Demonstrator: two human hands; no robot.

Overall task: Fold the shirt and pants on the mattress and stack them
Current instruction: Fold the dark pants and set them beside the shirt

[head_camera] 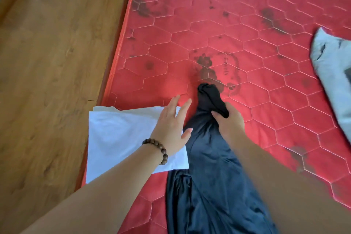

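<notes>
Dark pants gripped at one end; folded white shirt at the mattress's left edge.

The right hand [228, 119] clutches the bunched end of the dark pants [207, 186], which run lengthwise toward the camera. The left hand [171, 129], fingers straight and spread, rests flat on the folded white shirt [121, 138], whose left side overhangs the red mattress [247, 47] border beside the wooden floor [53, 53]. A grey garment [334, 74] lies well apart at right; bare mattress lies between.
</notes>
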